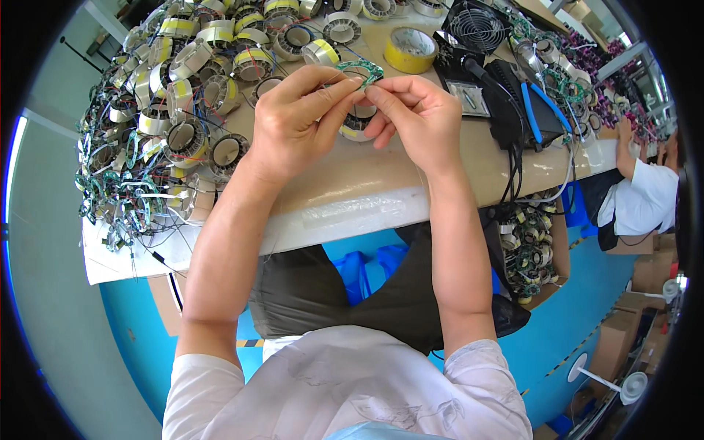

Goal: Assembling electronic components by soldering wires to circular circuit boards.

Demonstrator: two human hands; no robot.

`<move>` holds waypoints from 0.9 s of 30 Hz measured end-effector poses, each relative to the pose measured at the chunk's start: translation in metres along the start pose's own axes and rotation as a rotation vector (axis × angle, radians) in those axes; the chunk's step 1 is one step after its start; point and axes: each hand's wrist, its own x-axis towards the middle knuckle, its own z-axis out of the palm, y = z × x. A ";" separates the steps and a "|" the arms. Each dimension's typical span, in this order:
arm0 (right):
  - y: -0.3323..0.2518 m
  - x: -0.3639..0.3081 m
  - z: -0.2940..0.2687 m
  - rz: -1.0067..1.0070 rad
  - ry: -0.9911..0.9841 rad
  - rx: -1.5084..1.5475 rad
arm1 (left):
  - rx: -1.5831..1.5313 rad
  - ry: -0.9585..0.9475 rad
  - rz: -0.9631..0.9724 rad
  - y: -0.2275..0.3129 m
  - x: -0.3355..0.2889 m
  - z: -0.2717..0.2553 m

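Over the near part of the table, my left hand (302, 114) and my right hand (419, 116) meet with fingertips pinched together. Between them is a small curved green circuit board (370, 72); both hands grip its near edge. Thin wires run by the fingers, too fine to follow. Partly hidden beneath my hands, a ring-shaped motor stator (353, 133) with a yellow band rests on the table. Many similar stators (220, 94), with copper windings and white or yellow bands, are heaped to the left, close to my left hand.
A yellow tape roll (411, 51) lies beyond my hands. To the right are a black fan (475, 28), a black box with cables, and blue-handled pliers (534, 110). A carton (561, 253) of stators stands below the table edge. Another person (645, 192) works farther right.
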 end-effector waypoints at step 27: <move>0.001 -0.007 0.003 -0.033 0.040 -0.113 | -0.033 -0.037 0.059 -0.003 -0.001 -0.006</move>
